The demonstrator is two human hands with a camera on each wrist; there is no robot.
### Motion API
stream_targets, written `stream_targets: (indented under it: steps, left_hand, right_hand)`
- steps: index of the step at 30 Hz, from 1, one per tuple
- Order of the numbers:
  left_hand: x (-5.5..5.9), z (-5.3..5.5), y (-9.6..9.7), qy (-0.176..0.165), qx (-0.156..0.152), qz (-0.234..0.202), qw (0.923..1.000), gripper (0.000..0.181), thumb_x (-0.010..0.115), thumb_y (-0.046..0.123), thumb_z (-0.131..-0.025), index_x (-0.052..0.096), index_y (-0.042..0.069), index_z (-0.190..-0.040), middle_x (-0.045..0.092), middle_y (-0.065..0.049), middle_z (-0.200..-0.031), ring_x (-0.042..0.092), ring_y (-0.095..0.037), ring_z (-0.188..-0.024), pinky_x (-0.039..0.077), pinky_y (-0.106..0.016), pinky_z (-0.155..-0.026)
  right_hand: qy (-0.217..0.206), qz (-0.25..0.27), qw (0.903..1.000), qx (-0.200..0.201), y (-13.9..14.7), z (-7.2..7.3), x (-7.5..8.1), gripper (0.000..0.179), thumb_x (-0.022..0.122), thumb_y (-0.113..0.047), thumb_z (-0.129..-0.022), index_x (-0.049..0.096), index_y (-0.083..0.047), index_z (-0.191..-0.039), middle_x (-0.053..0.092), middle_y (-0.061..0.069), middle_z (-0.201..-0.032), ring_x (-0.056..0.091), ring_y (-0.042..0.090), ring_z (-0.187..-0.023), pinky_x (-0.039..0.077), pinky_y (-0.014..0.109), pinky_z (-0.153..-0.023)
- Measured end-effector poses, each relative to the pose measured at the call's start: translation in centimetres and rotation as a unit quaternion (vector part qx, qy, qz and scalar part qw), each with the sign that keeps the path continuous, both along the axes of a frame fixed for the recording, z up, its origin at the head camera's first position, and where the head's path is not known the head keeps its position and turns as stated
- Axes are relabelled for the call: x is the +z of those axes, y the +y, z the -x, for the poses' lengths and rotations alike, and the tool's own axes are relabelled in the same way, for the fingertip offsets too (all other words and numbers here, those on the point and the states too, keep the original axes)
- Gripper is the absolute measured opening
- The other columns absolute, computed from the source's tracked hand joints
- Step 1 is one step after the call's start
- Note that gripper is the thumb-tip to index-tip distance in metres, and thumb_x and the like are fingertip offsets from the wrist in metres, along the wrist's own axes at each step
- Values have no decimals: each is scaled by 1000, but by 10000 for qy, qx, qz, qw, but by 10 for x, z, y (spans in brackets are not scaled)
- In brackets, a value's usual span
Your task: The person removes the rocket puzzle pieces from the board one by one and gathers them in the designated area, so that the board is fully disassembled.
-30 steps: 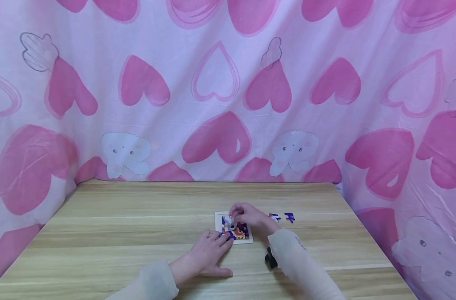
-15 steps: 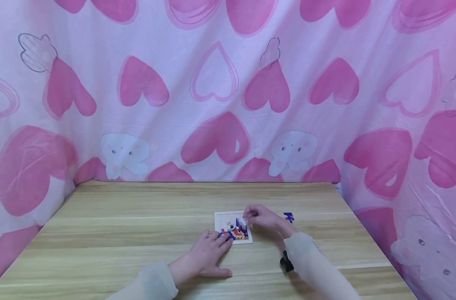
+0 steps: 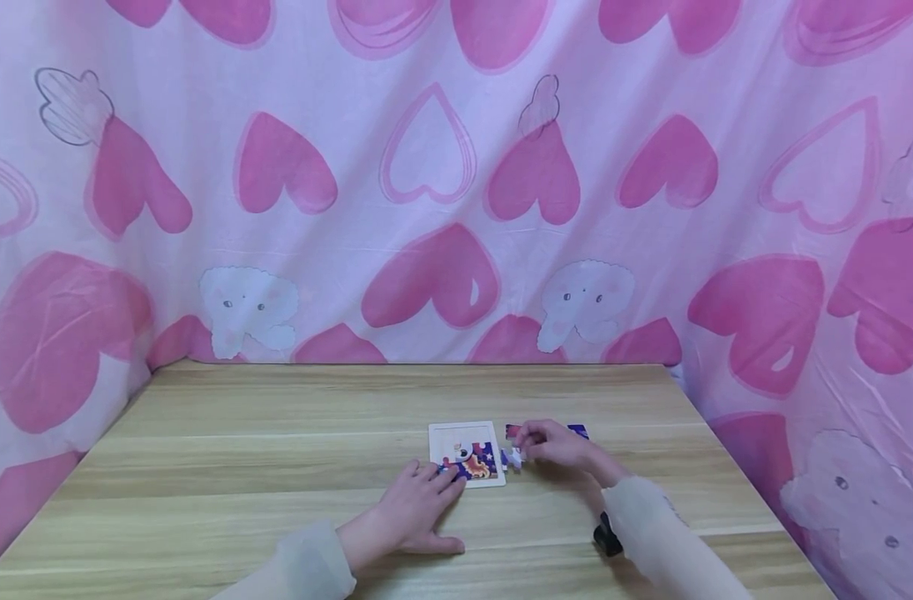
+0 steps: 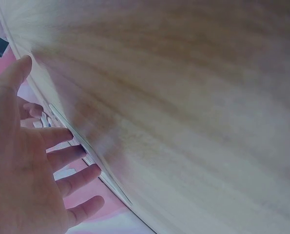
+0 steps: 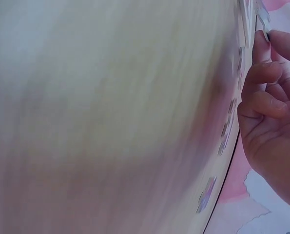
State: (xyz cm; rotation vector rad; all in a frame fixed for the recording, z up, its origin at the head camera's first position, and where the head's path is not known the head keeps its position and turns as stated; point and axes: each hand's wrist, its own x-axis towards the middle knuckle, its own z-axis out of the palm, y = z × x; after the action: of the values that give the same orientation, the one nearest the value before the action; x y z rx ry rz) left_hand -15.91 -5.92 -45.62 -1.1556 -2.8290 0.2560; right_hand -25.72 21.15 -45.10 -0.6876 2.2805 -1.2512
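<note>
Puzzle tray [image 3: 436, 437]: it lies flat on the tabletop [image 3: 276, 475], slightly right of the middle, with a thin, pale, square rim.
Picture in the tray: joined pieces [image 3: 477, 465] in purple, orange and white fill the lower part; the upper part shows plain pale backing.
Just changed: the right hand [image 3: 563, 445] was over the tray a second ago and has moved off to its right, while the left hand has stayed put.
What that suggests: with less of the picture showing at upper left than a second ago, pieces seem to be coming out of the tray rather than going in.
Left hand [image 3: 417, 505]: fingers extended and spread, fingertips resting on the tray's near left corner, gripping nothing.
Right hand: thumb and forefinger nearly together, pinching a white and purple piece [image 3: 513, 460]; the other fingers are curled. Whether the piece touches the tabletop cannot be told.
Loose pieces: a red and dark one [image 3: 512, 431] and a purple one [image 3: 579, 431] lie near the right hand, flat and knobbed.
Surfaces: light, streaked wood grain below; behind, a softly folded pink curtain [image 3: 329, 250] printed with hearts.
</note>
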Motion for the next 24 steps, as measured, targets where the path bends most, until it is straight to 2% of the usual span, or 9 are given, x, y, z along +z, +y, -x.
stream_targets:
  steps: [5,10,24]
  left_hand:
    - [0,0,0,-14,17,10,10000,85,30,77,-72,40,18,-133,36,-4,-136,38,-26,-118,29,-46,-94]
    - [-1,0,-1,-83,48,13,10000,85,30,77,-72,39,19,-134,36,-3,-136,37,-26,-119,29,-46,-94]
    - [0,0,-1,-37,-26,-28,10000,85,31,76,-72,40,18,-133,37,-4,-135,38,-25,-117,31,-46,-92]
  right_hand:
    - [-20,-130,9999,18,11,-1,-4,18,53,2,-79,55,1,-96,55,7,-82,48,17,-68,43,27,-58]
    - [-235,-195,9995,-74,17,-2,-5,18,52,2,-79,55,1,-96,54,6,-80,45,16,-65,40,25,-56]
    - [-471,-251,9985,-83,19,-4,-4,17,53,1,-80,54,1,-97,53,6,-78,44,16,-63,38,25,-55]
